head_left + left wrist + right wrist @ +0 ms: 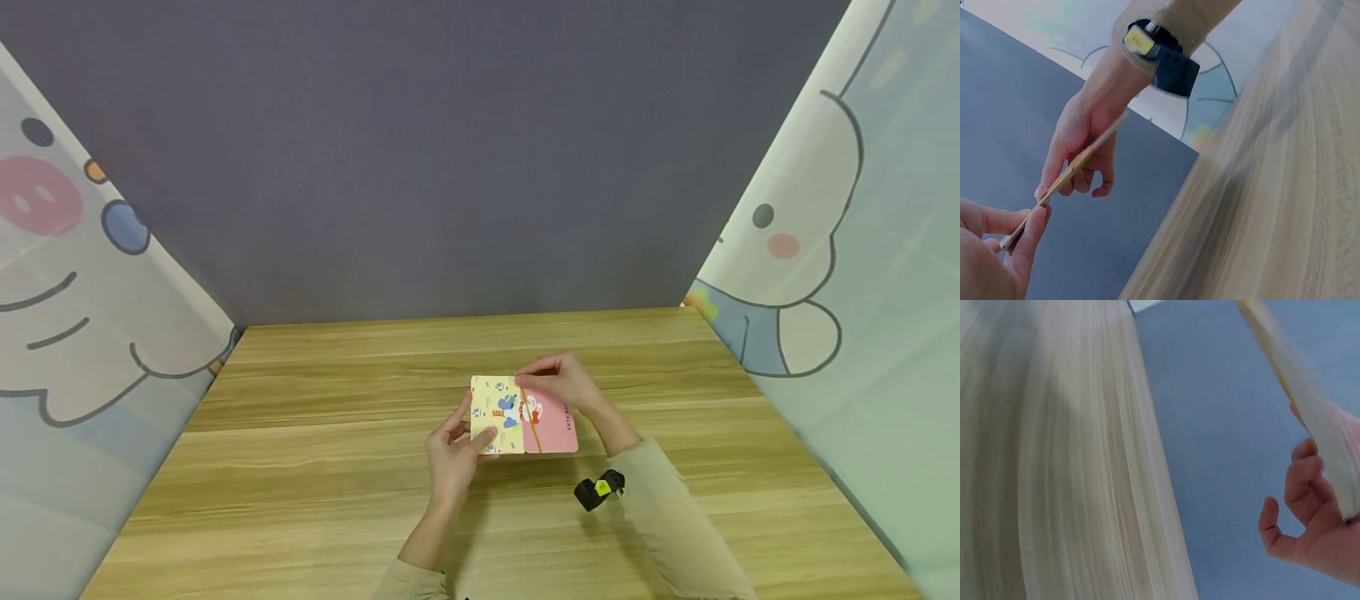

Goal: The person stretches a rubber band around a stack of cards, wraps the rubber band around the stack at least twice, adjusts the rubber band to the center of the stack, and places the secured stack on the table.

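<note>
A small notebook (555, 437) with a pale yellow and pink cartoon cover is held up above the table, tilted toward the head camera. My left hand (452, 462) grips its left side, thumb on the cover and fingers behind. A thin orange band (535, 429) slants across the cover. At the top edge, the thumb and index finger of my right hand (562, 383) pinch the band where it meets the edge. The left wrist view shows the notebook (1079, 161) edge-on between both hands; in the right wrist view its edge (1329, 444) is blurred, with the right hand's other fingers (1300, 487) loosely bent.
Beneath the hands spreads a wood-grain table (315, 467). A dark grey panel (450, 167) stands along its far edge, and cartoon-printed cloths (885, 467) hang at both sides. A black wrist camera (592, 493) sits on my right wrist.
</note>
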